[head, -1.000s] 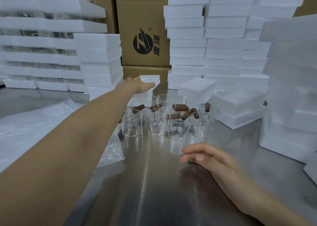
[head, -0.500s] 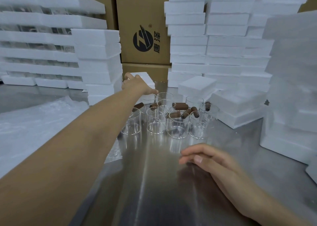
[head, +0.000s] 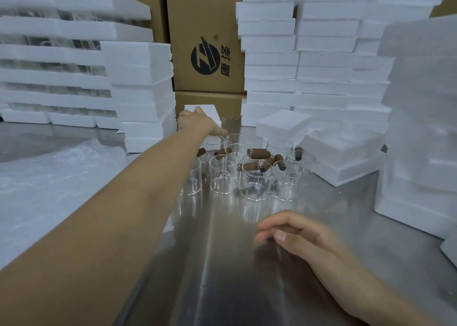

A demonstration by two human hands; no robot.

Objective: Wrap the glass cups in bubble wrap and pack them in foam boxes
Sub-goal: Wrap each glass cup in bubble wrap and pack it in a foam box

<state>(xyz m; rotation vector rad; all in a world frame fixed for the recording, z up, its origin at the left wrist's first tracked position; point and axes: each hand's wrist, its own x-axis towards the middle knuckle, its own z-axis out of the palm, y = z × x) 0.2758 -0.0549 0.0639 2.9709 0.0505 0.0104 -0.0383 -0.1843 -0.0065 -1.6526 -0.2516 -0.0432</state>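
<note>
Reaching further than one second ago, my left hand [head: 197, 124] has passed over the glass cups [head: 254, 182] and now lies on a small foam box [head: 210, 110] at 12 o'clock, just behind them. Its fingers [head: 183, 115] bend over the left edge of the box and the thumb lies along the near side, so I judge it as a grip, although the far side is hidden from me. My right hand [head: 304, 236] has almost not moved: it stays low over the desk [head: 222, 276] at 5 o'clock, fingers loosely curved, holding nothing.

For the task this means I am fetching a box first. No cup is wrapped yet, and all cups stand open and upright in a close group between 12 and 1 o'clock.

Brown cylindrical pieces [head: 259, 153] lie on and between the cups; I cannot tell what they are. The bubble wrap [head: 49, 177] is spread at 9 o'clock. High stacks of foam boxes stand at 10 o'clock [head: 141, 78], at 1 o'clock [head: 272, 53] and at 3 o'clock [head: 420, 103], with a cardboard carton [head: 205, 16] behind.

The cups are what stands in the way: they are directly under my forearm, so I think the box must come back high enough, otherwise it can knock one over.
</note>
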